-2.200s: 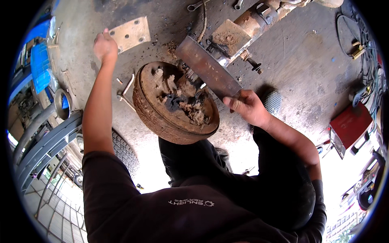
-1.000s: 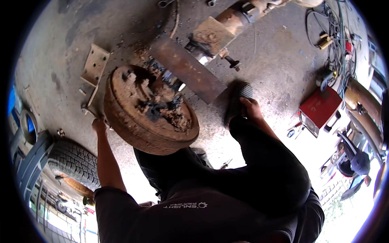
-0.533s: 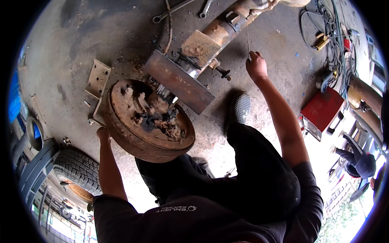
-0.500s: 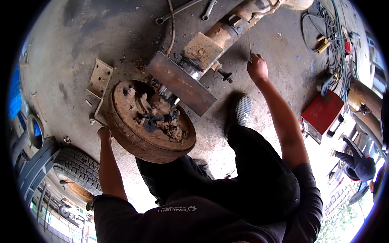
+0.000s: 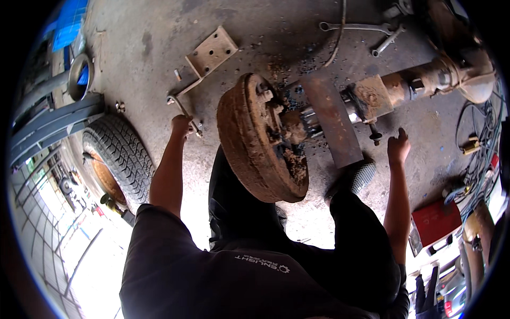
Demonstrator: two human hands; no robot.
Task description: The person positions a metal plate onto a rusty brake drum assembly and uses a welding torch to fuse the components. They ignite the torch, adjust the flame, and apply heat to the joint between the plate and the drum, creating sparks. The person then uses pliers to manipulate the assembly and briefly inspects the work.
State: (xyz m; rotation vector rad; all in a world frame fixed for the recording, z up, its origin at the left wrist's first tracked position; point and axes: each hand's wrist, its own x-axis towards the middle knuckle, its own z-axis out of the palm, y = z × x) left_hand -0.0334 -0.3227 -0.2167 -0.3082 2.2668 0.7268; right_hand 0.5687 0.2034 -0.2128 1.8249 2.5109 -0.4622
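My left hand (image 5: 181, 125) is closed at a slim metal bar (image 5: 183, 110) with a ring-like end, low over the floor beside a bracket. Some of its fingers are hidden. My right hand (image 5: 398, 147) is on the right, past the axle, its fingers curled; what they hold, if anything, does not show. Between my arms stands a rusty, dirt-caked brake drum (image 5: 249, 141), tilted on its edge. A brown steel plate (image 5: 330, 119) stands across the axle (image 5: 404, 85), beside the drum. A bolt (image 5: 375, 134) sticks out under the axle's square block (image 5: 372, 97).
A drilled angle bracket (image 5: 212, 52) lies at the upper left, and two wrenches (image 5: 361, 26) at the top. On the left are a tyre (image 5: 119, 154) and grey steel beams (image 5: 58, 125). To the right, a red box (image 5: 436, 223) stands near tangled cables (image 5: 478, 143).
The view has swung, so the drum and axle appear further right and turned. My left hand has moved onto the bar. The thin rod seen at my right hand no longer shows.
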